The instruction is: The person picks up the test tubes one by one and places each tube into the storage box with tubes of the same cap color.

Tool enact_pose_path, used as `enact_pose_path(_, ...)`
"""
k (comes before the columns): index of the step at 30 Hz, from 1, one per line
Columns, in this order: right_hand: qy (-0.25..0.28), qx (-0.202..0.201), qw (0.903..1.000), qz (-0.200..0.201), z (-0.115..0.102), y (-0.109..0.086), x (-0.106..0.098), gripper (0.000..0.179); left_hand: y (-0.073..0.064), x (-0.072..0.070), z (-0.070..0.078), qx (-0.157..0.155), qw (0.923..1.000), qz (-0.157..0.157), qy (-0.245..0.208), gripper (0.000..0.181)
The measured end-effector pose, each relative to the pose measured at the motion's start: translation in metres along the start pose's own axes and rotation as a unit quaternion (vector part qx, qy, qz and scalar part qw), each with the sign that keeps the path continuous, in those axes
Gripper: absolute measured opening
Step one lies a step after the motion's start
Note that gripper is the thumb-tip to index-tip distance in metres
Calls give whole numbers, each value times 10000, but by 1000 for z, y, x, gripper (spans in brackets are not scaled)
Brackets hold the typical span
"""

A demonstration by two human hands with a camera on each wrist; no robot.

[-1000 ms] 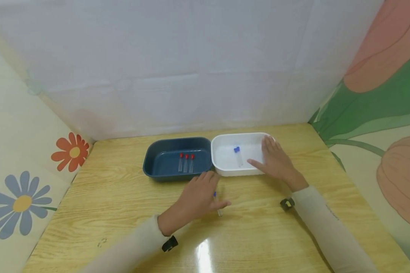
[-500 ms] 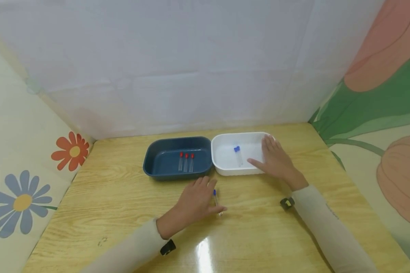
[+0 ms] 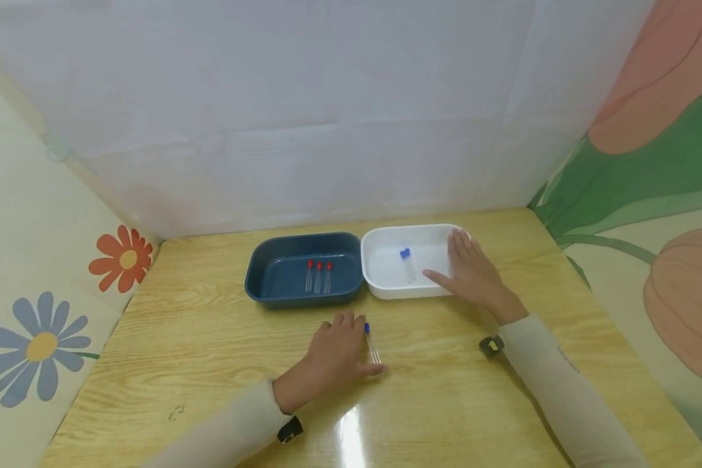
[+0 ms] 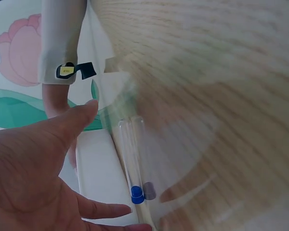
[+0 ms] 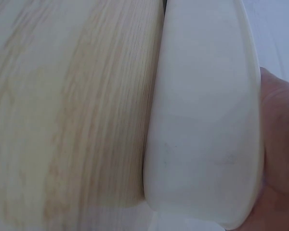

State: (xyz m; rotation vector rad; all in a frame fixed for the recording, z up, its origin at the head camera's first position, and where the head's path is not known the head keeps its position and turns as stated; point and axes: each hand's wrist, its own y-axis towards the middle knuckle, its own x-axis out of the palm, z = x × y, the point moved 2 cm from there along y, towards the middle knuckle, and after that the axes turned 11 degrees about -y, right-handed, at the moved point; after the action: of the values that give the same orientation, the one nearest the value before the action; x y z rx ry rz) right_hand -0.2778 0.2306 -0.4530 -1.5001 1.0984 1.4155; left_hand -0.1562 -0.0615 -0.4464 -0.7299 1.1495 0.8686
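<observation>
A clear test tube with a blue cap (image 3: 367, 329) lies on the table in front of the two trays. Close on its left is my left hand (image 3: 336, 351), thumb and fingers spread apart around the tube; the left wrist view shows a gap between the fingers and the tube's blue cap (image 4: 137, 195). My right hand (image 3: 474, 273) rests at the right end of the white tray (image 3: 409, 293), fingers extended over the rim. Two blue-capped test tubes (image 3: 407, 263) lie inside that tray. In the right wrist view, the tray's outer wall (image 5: 202, 115) covers most of the hand.
A dark blue tray (image 3: 304, 302) stands against the white tray's left side. Three red-capped test tubes (image 3: 318, 276) lie in it side by side. White sheeting (image 3: 327, 130) hangs behind the wood-grain table (image 3: 199, 331), and painted flower panels stand at both sides.
My left hand has drawn back slightly toward the near side and left, uncovering more of the blue-capped tube on the table. My right hand has stayed at the white tray.
</observation>
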Motion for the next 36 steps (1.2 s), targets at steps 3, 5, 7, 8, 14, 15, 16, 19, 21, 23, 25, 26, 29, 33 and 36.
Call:
enact_pose_path(3, 11, -13, 10000, 35, 0, 0, -1, 109, 1, 4, 0, 45, 9998, -2, 175, 103)
enact_pose_path(5, 25, -18, 10000, 67, 0, 0, -1, 110, 2, 6, 0, 66, 9996, 21, 282, 103)
enact_pose_path(7, 27, -27, 10000, 77, 0, 0, 0, 110, 3, 7, -1, 68, 9995, 37, 311, 103)
enact_pose_path(8, 7, -24, 10000, 76, 0, 1, 0, 110, 3, 8, 0, 71, 9995, 44, 312, 103)
enact_pose_path(14, -25, -35, 10000, 73, 0, 2, 0, 110, 3, 9, 1, 128, 9989, 74, 446, 102)
enact_pose_path(15, -23, -30, 10000, 74, 0, 2, 0, 110, 3, 9, 1, 133, 9987, 83, 478, 102)
enact_pose_path(16, -23, -28, 10000, 72, 0, 2, 0, 110, 3, 9, 1, 134, 9986, 93, 502, 101)
enact_pose_path(19, -27, -24, 10000, 54, 0, 2, 1, 111, 3, 10, 1, 135, 9982, 117, 564, 100)
enact_pose_path(21, -63, -7, 10000, 32, 1, 2, 2, 111, 3, 10, 2, 138, 9980, 131, 597, 99)
enact_pose_path(23, -73, -15, 10000, 16, 1, 2, 2, 111, 2, 11, 2, 139, 9977, 121, 647, 98)
enact_pose_path(25, -82, -20, 10000, 15, 1, 2, 2, 111, 2, 11, 2, 152, 9975, 130, 674, 97)
enact_pose_path(26, -76, -24, 10000, 19, 1, 2, 2, 110, 2, 11, 2, 161, 9973, 137, 696, 97)
enact_pose_path(29, -55, -28, 10000, 31, 1, 2, 2, 110, 2, 12, 2, 184, 9968, 176, 754, 95)
enact_pose_path(33, -34, -11, 10000, 27, 1, 2, 2, 110, 3, 12, 1, 228, 9962, 236, 811, 92)
enact_pose_path(36, -34, 6, 10000, 10, 0, 1, 1, 110, 3, 12, 1, 254, 9960, 217, 824, 90)
